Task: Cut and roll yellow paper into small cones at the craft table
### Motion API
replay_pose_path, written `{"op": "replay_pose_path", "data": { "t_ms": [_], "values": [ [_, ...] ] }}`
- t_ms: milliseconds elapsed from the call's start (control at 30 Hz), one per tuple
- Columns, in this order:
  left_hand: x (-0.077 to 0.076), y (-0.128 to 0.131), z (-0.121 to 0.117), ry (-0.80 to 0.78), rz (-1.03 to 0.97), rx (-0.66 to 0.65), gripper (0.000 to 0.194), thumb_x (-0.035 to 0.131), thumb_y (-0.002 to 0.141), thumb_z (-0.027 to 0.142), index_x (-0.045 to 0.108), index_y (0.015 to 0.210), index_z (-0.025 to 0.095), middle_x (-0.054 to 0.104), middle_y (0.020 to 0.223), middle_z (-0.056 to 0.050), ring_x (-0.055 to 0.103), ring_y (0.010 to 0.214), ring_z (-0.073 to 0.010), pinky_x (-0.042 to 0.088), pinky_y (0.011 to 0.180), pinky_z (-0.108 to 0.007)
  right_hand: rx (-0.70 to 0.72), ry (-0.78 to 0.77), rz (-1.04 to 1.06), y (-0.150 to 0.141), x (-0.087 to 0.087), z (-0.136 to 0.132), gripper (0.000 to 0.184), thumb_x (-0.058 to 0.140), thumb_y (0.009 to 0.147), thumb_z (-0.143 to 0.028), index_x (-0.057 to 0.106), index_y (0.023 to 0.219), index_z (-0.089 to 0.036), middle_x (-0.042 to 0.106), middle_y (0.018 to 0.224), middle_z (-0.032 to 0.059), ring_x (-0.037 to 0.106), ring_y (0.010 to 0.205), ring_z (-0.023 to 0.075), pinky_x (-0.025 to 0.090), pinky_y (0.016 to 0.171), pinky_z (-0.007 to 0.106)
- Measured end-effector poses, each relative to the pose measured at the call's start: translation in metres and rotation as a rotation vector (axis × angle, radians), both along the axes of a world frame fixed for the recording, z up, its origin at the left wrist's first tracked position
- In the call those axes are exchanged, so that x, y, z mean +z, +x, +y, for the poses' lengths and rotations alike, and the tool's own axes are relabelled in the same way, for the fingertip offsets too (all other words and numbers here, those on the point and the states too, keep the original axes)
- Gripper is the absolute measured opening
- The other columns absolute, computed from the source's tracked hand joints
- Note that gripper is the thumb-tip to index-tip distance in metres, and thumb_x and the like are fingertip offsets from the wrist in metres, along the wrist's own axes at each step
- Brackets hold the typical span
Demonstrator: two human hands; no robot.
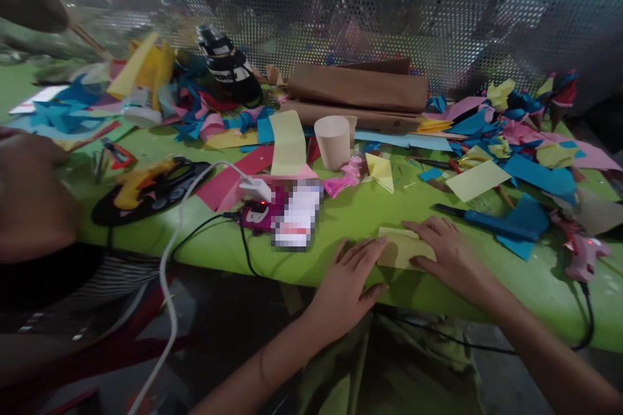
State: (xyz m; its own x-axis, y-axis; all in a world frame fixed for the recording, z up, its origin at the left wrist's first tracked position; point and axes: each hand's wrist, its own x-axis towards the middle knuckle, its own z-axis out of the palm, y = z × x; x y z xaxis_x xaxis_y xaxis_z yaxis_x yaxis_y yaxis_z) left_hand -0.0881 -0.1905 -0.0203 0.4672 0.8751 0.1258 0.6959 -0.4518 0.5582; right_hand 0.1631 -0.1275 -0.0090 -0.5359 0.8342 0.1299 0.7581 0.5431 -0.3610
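A pale yellow sheet of paper (403, 248) lies near the table's front edge, between my hands. At its left edge my left hand (343, 282) rests with fingers stretched out, fingertips touching the paper and thumb apart. Over its right end lies my right hand (452, 253), thumb and index finger spread on the paper. Right of that hand is a blue utility knife (506, 224), partly on blue paper (528, 211). Farther right stands a pink glue gun (584, 253) with a lit red light. A phone (296, 215) lies left of my left hand.
A beige paper cup (333, 141) stands behind. Coloured scraps surround a brown paper roll (360, 87) and a dark bottle (228, 68). A white cable (170, 285) hangs over the edge from a magenta power strip (260, 215). Another person's arm (34, 188) is at left, near a yellow glue gun (139, 185).
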Motion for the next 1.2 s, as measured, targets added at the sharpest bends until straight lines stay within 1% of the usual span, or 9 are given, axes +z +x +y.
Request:
{"op": "replay_pose_path", "data": {
  "t_ms": [167, 300, 367, 433, 533, 700, 933, 1100, 1200],
  "values": [
    [-0.003, 0.006, 0.007, 0.014, -0.092, 0.015, 0.072, 0.056, 0.095, 0.036, 0.02, 0.156, 0.022, 0.048, 0.151, -0.015, 0.046, 0.139, -0.025, 0.033, 0.116, -0.048, -0.049, -0.04, 0.062, 0.001, 0.004, 0.0, 0.014, 0.058, 0.088, -0.017, 0.069, 0.095, -0.024, 0.068, 0.089, 0.0043, 0.063, 0.087, 0.0229, 0.043, 0.079, 0.037],
    [0.001, 0.005, 0.014, 0.101, -0.073, 0.07, 0.083, 0.064, 0.089, 0.032, 0.018, 0.157, 0.019, 0.041, 0.156, -0.015, 0.034, 0.147, -0.0261, 0.03, 0.119, -0.049, -0.014, -0.019, 0.242, 0.003, 0.022, -0.003, 0.017, 0.057, 0.087, -0.012, 0.067, 0.082, -0.025, 0.071, 0.086, 0.0014, 0.065, 0.086, 0.0209, 0.043, 0.079, 0.037],
    [0.007, 0.004, 0.018, 0.168, -0.02, 0.052, 0.079, 0.066, 0.086, 0.026, 0.028, 0.155, 0.02, 0.04, 0.158, -0.012, 0.026, 0.15, -0.0268, 0.025, 0.121, -0.05, 0.038, 0.053, 0.342, 0.005, 0.033, -0.006, 0.019, 0.057, 0.086, -0.01, 0.067, 0.082, -0.025, 0.074, 0.088, 0.0015, 0.065, 0.093, 0.0226, 0.045, 0.084, 0.04],
    [0.013, 0.003, 0.02, 0.255, 0.032, 0.032, 0.064, 0.063, 0.083, 0.016, 0.048, 0.144, 0.026, 0.043, 0.157, -0.007, 0.023, 0.152, -0.0266, 0.022, 0.121, -0.051, 0.111, 0.129, 0.394, 0.006, 0.042, -0.01, 0.021, 0.057, 0.087, -0.01, 0.068, 0.08, -0.027, 0.077, 0.09, 0.0011, 0.065, 0.1, 0.0239, 0.047, 0.087, 0.042],
    [0.017, 0.003, 0.02, 0.417, 0.039, 0.051, 0.042, 0.055, 0.083, 0.004, 0.069, 0.113, 0.029, 0.059, 0.143, 0.001, 0.035, 0.146, -0.022, 0.018, 0.122, -0.049, 0.152, 0.237, 0.367, 0.011, 0.047, -0.016, 0.023, 0.058, 0.089, -0.011, 0.068, 0.079, -0.029, 0.079, 0.098, -0.001, 0.064, 0.106, 0.0252, 0.045, 0.094, 0.046],
    [0.011, 0.005, 0.012, 0.541, 0.019, 0.008, 0.035, 0.047, 0.084, 0.0, 0.069, 0.097, 0.024, 0.073, 0.123, 0.0, 0.052, 0.134, -0.0178, 0.013, 0.123, -0.046, 0.051, 0.326, 0.238, 0.029, 0.024, -0.027, 0.021, 0.058, 0.091, -0.014, 0.067, 0.08, -0.029, 0.079, 0.106, -0.0027, 0.061, 0.116, 0.027, 0.035, 0.106, 0.054],
    [-0.003, 0.01, 0.009, 0.299, 0.033, -0.258, 0.027, 0.056, 0.083, 0.013, 0.064, 0.108, 0.019, 0.07, 0.127, -0.007, 0.057, 0.128, -0.022, 0.027, 0.117, -0.049, 0.021, 0.119, 0.216, 0.054, -0.024, -0.044, 0.021, 0.05, 0.092, -0.009, 0.063, 0.092, -0.025, 0.075, 0.116, 0.0038, 0.064, 0.111, 0.0243, 0.043, 0.1, 0.048],
    [-0.006, 0.014, 0.012, 0.221, 0.021, -0.271, 0.04, 0.058, 0.082, 0.012, 0.061, 0.12, 0.022, 0.073, 0.116, -0.006, 0.066, 0.108, -0.0222, 0.034, 0.107, -0.05, 0.039, 0.031, 0.173, 0.062, -0.024, -0.056, 0.042, 0.053, 0.09, -0.009, 0.06, 0.127, -0.028, 0.069, 0.13, 0.0058, 0.058, 0.125, 0.0252, 0.04, 0.105, 0.048],
    [-0.005, 0.018, 0.013, 0.185, -0.04, -0.206, 0.035, 0.06, 0.081, 0.009, 0.064, 0.113, 0.023, 0.075, 0.107, -0.003, 0.067, 0.098, -0.0205, 0.038, 0.098, -0.045, 0.054, -0.028, 0.176, 0.065, -0.018, -0.059, 0.039, 0.059, 0.088, -0.014, 0.063, 0.124, -0.029, 0.067, 0.133, 0.0052, 0.056, 0.127, 0.0278, 0.042, 0.103, 0.049]
  ]
}}
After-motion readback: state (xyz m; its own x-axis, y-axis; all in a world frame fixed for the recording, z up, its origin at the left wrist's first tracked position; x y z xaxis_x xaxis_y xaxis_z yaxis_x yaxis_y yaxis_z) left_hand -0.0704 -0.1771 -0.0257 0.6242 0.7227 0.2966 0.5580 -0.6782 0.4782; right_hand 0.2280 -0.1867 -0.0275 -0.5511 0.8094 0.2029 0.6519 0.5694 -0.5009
